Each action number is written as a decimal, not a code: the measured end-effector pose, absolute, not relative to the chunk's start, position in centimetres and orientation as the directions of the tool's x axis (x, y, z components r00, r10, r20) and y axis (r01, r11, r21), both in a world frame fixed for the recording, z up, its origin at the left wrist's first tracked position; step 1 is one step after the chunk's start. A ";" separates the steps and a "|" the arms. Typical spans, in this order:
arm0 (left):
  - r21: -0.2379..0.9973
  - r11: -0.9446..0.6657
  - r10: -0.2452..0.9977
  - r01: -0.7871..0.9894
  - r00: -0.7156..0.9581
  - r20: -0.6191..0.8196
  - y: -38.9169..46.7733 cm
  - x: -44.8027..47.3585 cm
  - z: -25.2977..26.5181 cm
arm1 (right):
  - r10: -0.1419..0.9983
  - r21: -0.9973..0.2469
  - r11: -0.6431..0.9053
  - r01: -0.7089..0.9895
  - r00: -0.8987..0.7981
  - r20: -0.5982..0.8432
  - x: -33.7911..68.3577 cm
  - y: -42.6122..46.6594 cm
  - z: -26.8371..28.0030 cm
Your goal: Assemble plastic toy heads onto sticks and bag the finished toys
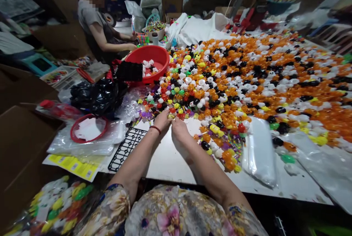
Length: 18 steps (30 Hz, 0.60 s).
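My left hand, with a dark red bead bracelet at its wrist, is at the near edge of a heap of small plastic toys. My right hand sits close beside it, and the fingertips of both nearly meet. Both hands are closed, with the fingers drawn together. Whatever they pinch is too small and too hidden to name; a yellowish-green piece shows just at the fingertips. The toys around are orange, white, black, yellow, green, red and purple, some shaped like pumpkins and ghosts.
Left of my arms lie a black plastic grid, a small red basket with white paper and clear bags. A large red basin stands farther back. A stack of clear bags lies right. Across the table, a person sits working.
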<state>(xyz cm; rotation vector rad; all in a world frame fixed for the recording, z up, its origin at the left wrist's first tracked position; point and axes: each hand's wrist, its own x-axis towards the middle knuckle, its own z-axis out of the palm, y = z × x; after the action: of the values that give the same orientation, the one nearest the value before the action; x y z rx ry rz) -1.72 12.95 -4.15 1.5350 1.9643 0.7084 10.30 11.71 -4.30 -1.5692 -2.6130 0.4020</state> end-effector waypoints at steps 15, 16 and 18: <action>0.782 0.294 0.928 -0.550 -0.033 -0.372 4.3 -0.1 -3.8 | 0.985 -0.993 -0.098 0.062 -0.136 -0.106 16.2 4.9 -3.1; 0.771 0.294 0.928 -0.564 -0.023 -0.371 3.9 0.1 -3.7 | 0.989 -0.995 -0.074 0.069 -0.127 -0.083 16.0 4.6 -3.2; 0.760 0.291 0.929 -0.581 -0.017 -0.369 3.3 0.6 -3.6 | 0.991 -0.996 -0.037 0.082 -0.123 -0.047 15.8 4.1 -3.1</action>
<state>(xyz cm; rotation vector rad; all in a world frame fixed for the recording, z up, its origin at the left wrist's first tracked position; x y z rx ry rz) 0.63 3.28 -3.58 0.4462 0.9897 1.2643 15.84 4.08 -3.14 -1.2372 -1.3412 1.2945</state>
